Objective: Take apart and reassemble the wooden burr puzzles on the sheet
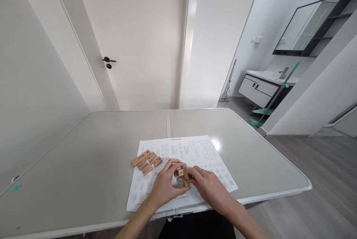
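Several interlocked wooden puzzle pieces (185, 175) are held between both hands, above a printed paper sheet (178, 149). My left hand (166, 182) is closed on the left side of the wooden puzzle, thumb below and fingers on top. From the right, my right hand (207, 184) pinches the same puzzle; its fingertips partly hide the blocks. Three loose wooden puzzle pieces (141, 158), flat with cut-out notches and dark marks, lie side by side at the left edge of the sheet.
The sheet rests on a grey folding table (92, 172) with a seam down its middle and a pale rim. Beyond the table's far edge stands a white door (139, 38). At right are a washbasin cabinet (256, 88) and a green dustpan (256, 121).
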`<state>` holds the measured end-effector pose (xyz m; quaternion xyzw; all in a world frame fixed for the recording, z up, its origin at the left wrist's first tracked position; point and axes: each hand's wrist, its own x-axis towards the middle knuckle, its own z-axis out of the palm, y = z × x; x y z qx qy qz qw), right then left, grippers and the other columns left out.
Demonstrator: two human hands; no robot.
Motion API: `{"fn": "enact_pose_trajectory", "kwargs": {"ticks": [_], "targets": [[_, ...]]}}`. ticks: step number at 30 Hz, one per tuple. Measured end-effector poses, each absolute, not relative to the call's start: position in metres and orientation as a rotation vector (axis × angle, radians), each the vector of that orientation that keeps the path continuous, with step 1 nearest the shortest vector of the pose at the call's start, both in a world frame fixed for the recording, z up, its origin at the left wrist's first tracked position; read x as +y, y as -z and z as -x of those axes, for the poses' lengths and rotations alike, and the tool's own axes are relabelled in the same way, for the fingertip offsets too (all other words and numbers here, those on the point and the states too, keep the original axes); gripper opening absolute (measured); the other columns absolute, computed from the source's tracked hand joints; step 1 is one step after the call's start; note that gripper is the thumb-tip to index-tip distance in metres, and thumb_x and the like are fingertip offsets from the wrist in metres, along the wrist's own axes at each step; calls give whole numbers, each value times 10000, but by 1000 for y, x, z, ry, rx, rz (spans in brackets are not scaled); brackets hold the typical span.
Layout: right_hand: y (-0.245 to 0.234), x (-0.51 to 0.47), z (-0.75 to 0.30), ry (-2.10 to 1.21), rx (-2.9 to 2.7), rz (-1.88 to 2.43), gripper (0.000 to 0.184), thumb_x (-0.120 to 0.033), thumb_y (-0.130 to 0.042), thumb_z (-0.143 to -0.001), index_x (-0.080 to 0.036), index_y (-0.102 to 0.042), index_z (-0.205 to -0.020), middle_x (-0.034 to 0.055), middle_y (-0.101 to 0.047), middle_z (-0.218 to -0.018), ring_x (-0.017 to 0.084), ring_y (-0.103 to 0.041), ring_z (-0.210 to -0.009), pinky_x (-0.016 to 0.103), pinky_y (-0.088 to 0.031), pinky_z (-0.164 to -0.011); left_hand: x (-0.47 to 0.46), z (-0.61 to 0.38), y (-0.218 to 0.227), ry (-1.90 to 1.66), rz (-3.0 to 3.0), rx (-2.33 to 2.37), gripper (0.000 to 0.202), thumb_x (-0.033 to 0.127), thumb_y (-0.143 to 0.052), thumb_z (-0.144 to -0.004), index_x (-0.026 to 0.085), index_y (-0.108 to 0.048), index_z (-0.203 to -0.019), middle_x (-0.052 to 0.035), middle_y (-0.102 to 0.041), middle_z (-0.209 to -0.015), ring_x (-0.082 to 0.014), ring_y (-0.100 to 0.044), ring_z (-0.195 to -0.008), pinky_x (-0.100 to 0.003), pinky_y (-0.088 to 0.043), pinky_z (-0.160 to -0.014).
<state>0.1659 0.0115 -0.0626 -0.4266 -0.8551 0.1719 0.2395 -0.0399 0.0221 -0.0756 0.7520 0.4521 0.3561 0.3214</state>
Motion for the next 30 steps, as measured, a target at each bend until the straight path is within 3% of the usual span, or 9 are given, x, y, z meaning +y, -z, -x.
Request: {"fn": "enact_pose_trajectory", "kwargs": {"ticks": [5, 10, 13, 17, 20, 24, 26, 30], "targets": [[55, 13, -167, -765, -2133, 1140, 142, -281, -474, -1040, -280, -603, -1099, 24, -694, -966, 201, -638, -794, 295, -449, -694, 21, 44, 76, -895, -1849, 1153, 587, 291, -825, -718, 269, -622, -1268, -17, -719, -1052, -159, -622, -750, -296, -557, -727], [57, 18, -171, -978, -1936, 1161, 249, -444, -480, -1044, -269, -551, -1206, 12, -676, -904, 192, -608, -748, 290, -451, -678, 19, 48, 73, -945, -1751, 1128, 651, 326, -852, -702, 232, -598, -1294, -28, -712, -1001, -166, -629, -739, -319, -587, -725], [58, 18, -168, -1018, -1955, 1088, 254, -461, -470, -1046, -245, -592, -1100, 29, -674, -929, 198, -608, -800, 301, -451, -726, 18, 47, 65, -953, -1750, 1057, 627, 306, -847, -716, 237, -598, -1287, -45, -694, -1072, -197, -647, -886, -339, -596, -817], [52, 17, -164, -1237, -1830, 989, 376, -536, -401, -1059, -224, -570, -933, -12, -593, -761, 163, -544, -687, 286, -426, -686, 18, 46, 49, -975, -1792, 991, 594, 292, -855, -730, 270, -605, -1269, -63, -624, -1237, -209, -643, -986, -352, -584, -885], [47, 15, -166, -1466, -1691, 904, 427, -606, -420, -1032, -223, -535, -883, -42, -526, -697, 134, -465, -597, 271, -399, -632, 20, 47, 36, -918, -1877, 982, 624, 295, -874, -726, 294, -602, -1287, -56, -624, -1256, -207, -651, -973, -350, -574, -889], [47, 14, -168, -1606, -1579, 850, 447, -645, -452, -1005, -225, -516, -866, -47, -511, -681, 127, -435, -575, 275, -398, -628, 23, 47, 25, -843, -2027, 964, 623, 363, -859, -764, 323, -600, -1329, -64, -631, -1324, -269, -614, -1170, -388, -525, -993], [53, 17, -168, -1573, -1566, 896, 462, -655, -434, -1006, -225, -520, -859, -41, -528, -671, 134, -454, -575, 280, -413, -635, 25, 48, 27, -791, -2073, 1014, 688, 423, -836, -789, 343, -549, -1409, -74, -583, -1420, -299, -576, -1262, -426, -493, -1053], [73, 37, -178, -1302, -1567, 1160, 514, -682, -370, -1004, -233, -518, -801, -24, -563, -671, 157, -519, -578, 279, -444, -614, 28, 63, 48, -736, -2157, 1323, 817, 479, -725, -882, 394, -300, -1574, -66, -377, -1622, -333, -437, -1431, -483, -425, -1136]]}}
